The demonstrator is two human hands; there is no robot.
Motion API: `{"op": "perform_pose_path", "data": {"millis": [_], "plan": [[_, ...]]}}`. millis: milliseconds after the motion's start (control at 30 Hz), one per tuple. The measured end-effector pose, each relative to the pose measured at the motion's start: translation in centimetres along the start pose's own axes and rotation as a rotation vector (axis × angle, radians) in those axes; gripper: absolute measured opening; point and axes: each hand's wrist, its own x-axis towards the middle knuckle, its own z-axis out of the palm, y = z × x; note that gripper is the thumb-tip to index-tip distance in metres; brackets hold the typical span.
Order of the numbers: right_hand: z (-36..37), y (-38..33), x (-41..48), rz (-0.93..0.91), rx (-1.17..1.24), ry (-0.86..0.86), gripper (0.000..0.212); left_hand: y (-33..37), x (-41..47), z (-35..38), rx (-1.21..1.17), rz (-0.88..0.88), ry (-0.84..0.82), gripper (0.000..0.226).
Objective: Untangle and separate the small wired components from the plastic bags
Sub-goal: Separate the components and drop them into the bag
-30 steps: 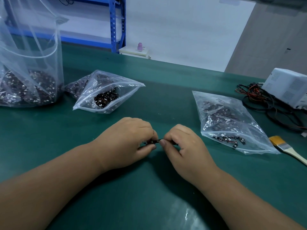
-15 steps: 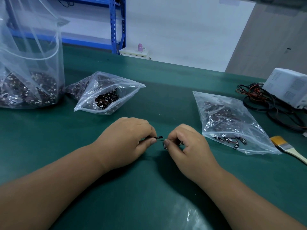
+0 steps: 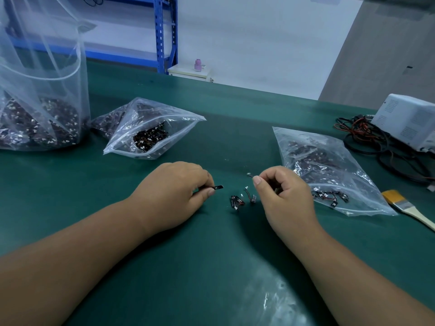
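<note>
My left hand (image 3: 175,192) pinches a small black component (image 3: 218,187) between thumb and forefinger, just above the green mat. My right hand (image 3: 281,192) has its fingers curled and pinches another small wired component (image 3: 250,175) at its fingertips. Between the two hands, a few loose wired components (image 3: 241,200) with black bodies, red wires and white plugs lie on the mat. A zip bag (image 3: 329,165) of tangled components lies right of my right hand. An open zip bag (image 3: 150,135) of them lies beyond my left hand.
A tall clear bag (image 3: 40,102) holding many components stands at the far left. A white device (image 3: 409,121) with coiled red and black cables (image 3: 376,147) sits at the right edge. A yellow-bristled brush (image 3: 404,205) lies near the right bag. Blue shelving stands behind the table.
My hands have pulled apart, the left one leftward and the right one rightward. The clump they held together has split, and a few components now lie on the mat between them.
</note>
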Motion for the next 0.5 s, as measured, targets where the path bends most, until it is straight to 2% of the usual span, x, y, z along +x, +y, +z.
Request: {"op": "perform_pose_path", "data": {"millis": [167,500], "plan": [[-0.01,-0.40,-0.20,-0.088,-0.021,-0.056,0.020,-0.20,0.02,0.10,0.018,-0.018,-0.032,0.008],[0.20,-0.20,0.11,-0.071,-0.052,-0.124,0.020,-0.03,0.20,0.07,0.045,-0.021,-0.116,0.015]]}}
